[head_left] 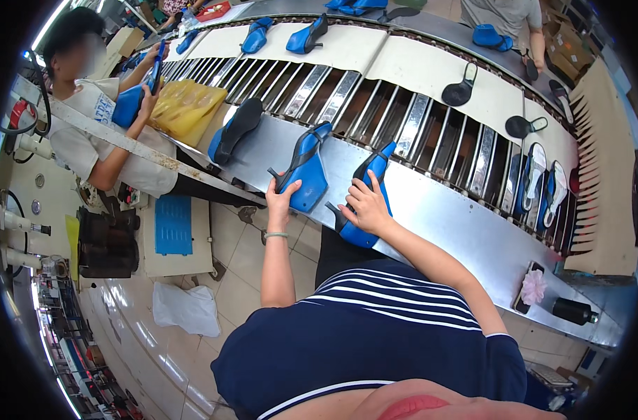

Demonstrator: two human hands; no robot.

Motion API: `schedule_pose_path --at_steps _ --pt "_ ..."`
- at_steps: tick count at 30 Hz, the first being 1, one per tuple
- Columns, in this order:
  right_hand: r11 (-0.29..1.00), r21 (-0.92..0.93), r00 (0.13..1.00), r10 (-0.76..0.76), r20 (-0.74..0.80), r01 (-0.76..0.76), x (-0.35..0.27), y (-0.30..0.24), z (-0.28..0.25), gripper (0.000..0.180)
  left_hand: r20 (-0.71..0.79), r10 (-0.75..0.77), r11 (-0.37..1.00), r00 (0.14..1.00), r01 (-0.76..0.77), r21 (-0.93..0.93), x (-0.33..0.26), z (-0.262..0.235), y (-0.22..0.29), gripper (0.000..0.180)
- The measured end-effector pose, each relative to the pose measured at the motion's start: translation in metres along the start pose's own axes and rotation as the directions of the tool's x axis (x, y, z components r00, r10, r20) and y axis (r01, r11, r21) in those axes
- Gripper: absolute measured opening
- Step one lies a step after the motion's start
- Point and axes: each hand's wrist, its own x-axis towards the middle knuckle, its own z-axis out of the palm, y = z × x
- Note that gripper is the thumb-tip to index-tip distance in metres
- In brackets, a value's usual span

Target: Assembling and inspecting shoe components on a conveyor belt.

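Two blue shoe lasts with black strappy heeled uppers are at the metal bench edge in front of me. My left hand (282,199) grips the left shoe last (308,185), thumb on its blue side, beside the thin black heel. On the right shoe last (379,164) lies my right hand (366,204), its fingers bent over the black straps and the thumb near the heel. Both lasts have their narrow toes pointing away from me. Further left, another blue last with a black sole (239,131) rests on its side on the bench.
A roller conveyor (340,98) runs beyond the metal bench (438,203), with a white-covered strip carrying shoes and soles. A co-worker (116,133) at left holds a blue last beside a yellow plastic bag (186,105). At right are a phone (527,287) and a black bottle (574,311).
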Motion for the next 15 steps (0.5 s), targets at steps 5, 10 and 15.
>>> schedule_pose_path --at_steps 5,10,15 --pt "0.977 0.210 0.995 0.060 -0.085 -0.041 -0.012 -0.003 -0.016 0.028 0.025 -0.141 0.776 0.990 0.095 0.624 0.019 -0.043 -0.037 0.090" --pt "0.969 0.132 0.948 0.235 -0.217 -0.210 -0.038 0.023 -0.061 0.035 -0.025 0.385 0.427 0.922 -0.154 0.891 -0.010 0.009 0.019 0.106" --pt "0.841 -0.048 0.807 0.499 -0.318 -0.539 -0.123 0.094 -0.083 0.034 0.183 0.397 0.447 0.899 -0.364 0.817 0.026 0.051 0.025 0.106"
